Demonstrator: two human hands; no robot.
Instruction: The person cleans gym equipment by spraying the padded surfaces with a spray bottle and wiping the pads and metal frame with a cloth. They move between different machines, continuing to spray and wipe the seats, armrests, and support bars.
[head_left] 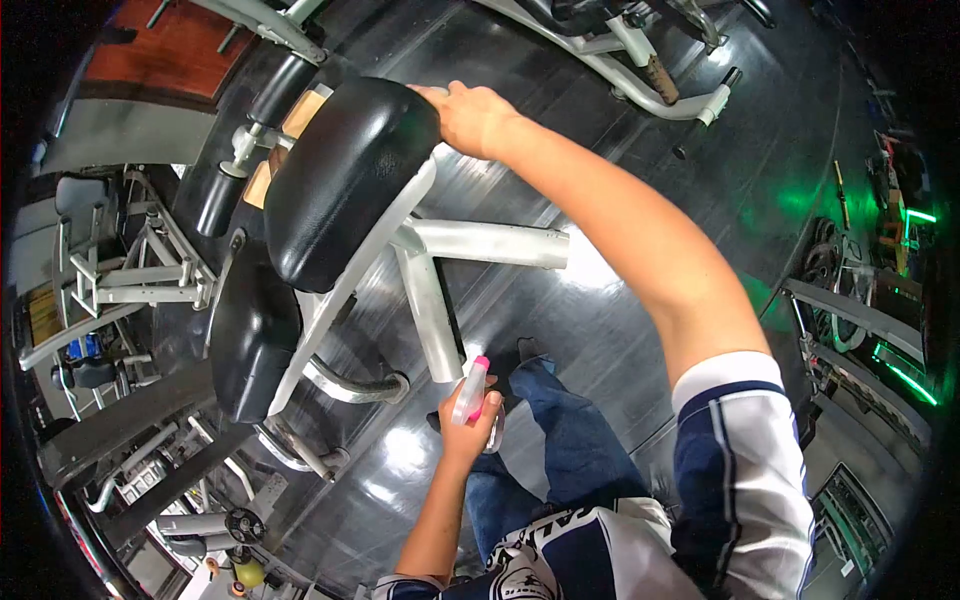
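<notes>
Padded exercise machine (425, 315) stood by the right hand (474, 120) as the left hand (458, 432) gripped a spray bottle (470, 402)

A dark, glossy floor (600, 165) ran beneath everything, catching bright patches of light. Other gym equipment (150, 280) filled the left side of the view, and green lights (905, 375) glowed at the far right.

The padded machine stood on this floor in front of the person, its silver-grey frame carrying two black cushions. The larger upper pad (350, 180) was thick and rounded, with a shine along its top; the lower pad (252, 345) sat just beside it, nearer the left of the view.

The person's blue jeans (570, 425) showed below the machine, under a navy and white shirt (740, 480).

The right arm reached out across the floor to the upper pad, and the right hand lay at the pad's far corner. Its fingers pointed toward the pad and were partly hidden, so how far they were curled, and whether they held anything there, could not be told.

The left hand was low, in front of the legs and near the end of a silver frame leg. Its fingers were closed around the small spray bottle, which had a clear body and a pink tip pointing away from the torso.
</notes>
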